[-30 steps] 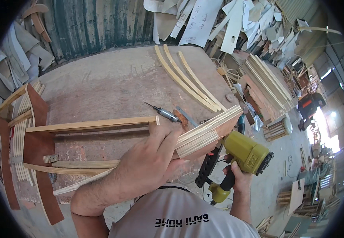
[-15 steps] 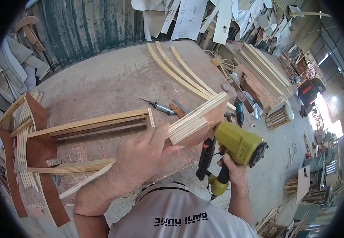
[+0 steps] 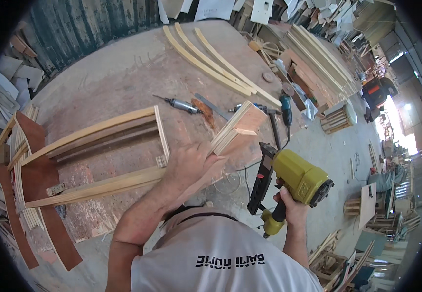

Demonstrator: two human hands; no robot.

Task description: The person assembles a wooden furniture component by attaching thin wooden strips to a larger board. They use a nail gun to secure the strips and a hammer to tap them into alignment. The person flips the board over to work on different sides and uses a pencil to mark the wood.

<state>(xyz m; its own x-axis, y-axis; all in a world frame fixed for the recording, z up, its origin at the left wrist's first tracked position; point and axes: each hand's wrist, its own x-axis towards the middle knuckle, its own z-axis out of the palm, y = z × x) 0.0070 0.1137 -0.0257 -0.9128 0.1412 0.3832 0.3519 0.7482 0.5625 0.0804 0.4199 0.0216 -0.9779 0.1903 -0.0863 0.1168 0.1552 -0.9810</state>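
Observation:
A green-yellow pneumatic nail gun (image 3: 301, 176) is in my right hand (image 3: 292, 205), its fingers wrapped round the black grip. The gun's black magazine (image 3: 262, 180) points toward the bench, and its nose stands apart from the wood. My left hand (image 3: 187, 163) holds the near end of a plywood piece (image 3: 235, 127) with a layered pale edge and reddish faces. The fingers partly hide that end. Just left of this hand lies a wooden frame (image 3: 94, 187) with long pale rails, joined to curved reddish-brown panels (image 3: 38, 170).
Three curved wooden strips (image 3: 211, 65) lie across the far bench (image 3: 108, 68). A slim air tool (image 3: 179, 104), a hammer (image 3: 271, 121) and a teal angle grinder (image 3: 286, 108) rest nearer. Long boards (image 3: 318, 61) are stacked at the right. A drum-like stool (image 3: 338, 118) stands on the floor.
My right hand has drawn the nail gun away from the plywood piece, toward the lower right. The plywood piece has turned in my left hand, showing a different face. The view has shifted.

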